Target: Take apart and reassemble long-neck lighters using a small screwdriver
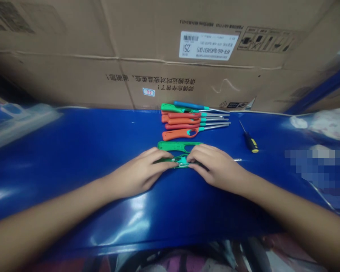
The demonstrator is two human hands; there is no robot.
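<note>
In the head view, an opened green lighter (pixel 182 161) with a long metal tube lies on the blue table, its teal and white inner parts showing. My left hand (pixel 147 166) pinches at its left part, thumb and fingers around the inner parts there. Bent over the right part is my right hand (pixel 212 164), its fingers closed at the teal piece and hiding the neck. Just beyond both hands rests a loose green half-shell (pixel 178 146) of a lighter, apart from the opened one.
Several orange, red, green and blue long-nosed lighters (pixel 184 121) lie in a row behind. A yellow-and-black screwdriver (pixel 251 141) lies to the right. The cardboard box (pixel 147 41) forms a wall at the back. Clear plastic bags (pixel 22 117) sit at the far left.
</note>
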